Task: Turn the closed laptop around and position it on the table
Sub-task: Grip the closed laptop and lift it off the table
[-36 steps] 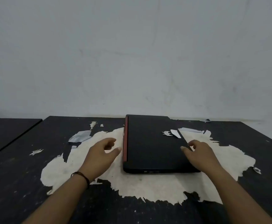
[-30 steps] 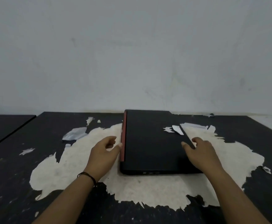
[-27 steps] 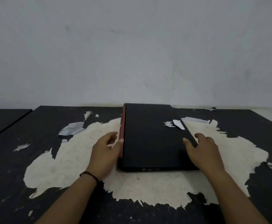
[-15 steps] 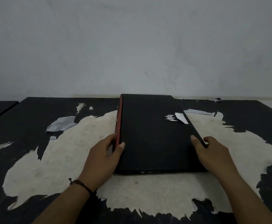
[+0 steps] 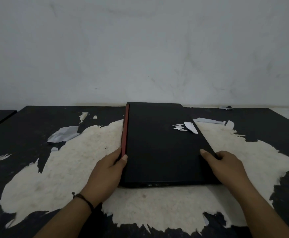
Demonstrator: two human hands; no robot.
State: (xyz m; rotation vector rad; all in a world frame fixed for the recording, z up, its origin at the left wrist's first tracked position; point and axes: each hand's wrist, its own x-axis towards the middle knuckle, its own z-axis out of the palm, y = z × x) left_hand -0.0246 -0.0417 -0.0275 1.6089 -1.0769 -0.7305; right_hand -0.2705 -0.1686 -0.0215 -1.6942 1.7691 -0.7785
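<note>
**Both hands on the laptop, the turn not yet begun**

Left side first: the left hand [image 5: 106,170], a dark cord bracelet [image 5: 83,198] at its wrist, is clamped on the red-trimmed long edge of the closed black slab-shaped laptop [image 5: 159,145], thumb on the lid, fingers tucked down the side. Between the two hands the laptop lies flat on the black table with its big worn pale patch [image 5: 63,169], a short edge nearest the person and the far end close to the grey wall. A silver logo [image 5: 179,127] shows on the lid, up beyond the right hand. That right hand [image 5: 226,166] grips the opposite long edge, thumb on top, fingers wrapped over the side.

This looks like the gripping step, grasp just set. Next call: lift or pivot with both hands together, keeping the heavy slab level. No containers here.
</note>
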